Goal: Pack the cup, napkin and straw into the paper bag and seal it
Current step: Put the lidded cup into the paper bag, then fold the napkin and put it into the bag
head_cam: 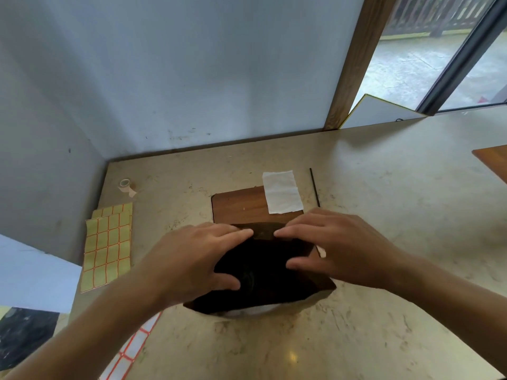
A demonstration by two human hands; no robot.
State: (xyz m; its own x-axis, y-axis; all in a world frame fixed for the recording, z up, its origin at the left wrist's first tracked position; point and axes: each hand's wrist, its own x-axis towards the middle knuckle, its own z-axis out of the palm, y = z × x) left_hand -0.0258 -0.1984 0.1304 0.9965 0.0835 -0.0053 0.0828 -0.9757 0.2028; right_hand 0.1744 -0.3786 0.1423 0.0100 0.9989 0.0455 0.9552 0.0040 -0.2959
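A dark brown paper bag (263, 272) stands in the middle of the counter with its mouth facing me. My left hand (192, 259) grips its left rim and my right hand (337, 248) grips its right rim, fingertips almost meeting at the far edge. The inside is dark; a faint round shape shows there, and I cannot tell whether it is the cup. A white napkin (282, 192) lies flat beyond the bag, partly on a wooden board (236, 204). A thin black straw (315, 187) lies on the counter just right of the napkin.
A small tape roll (126, 185) sits at the far left of the stone counter (384, 187). Yellow label sheets (108, 242) lie left of the bag, a red-lined white sheet (131, 349) nearer me. Walls close the back and left; another wooden board (493, 160) is at the right edge.
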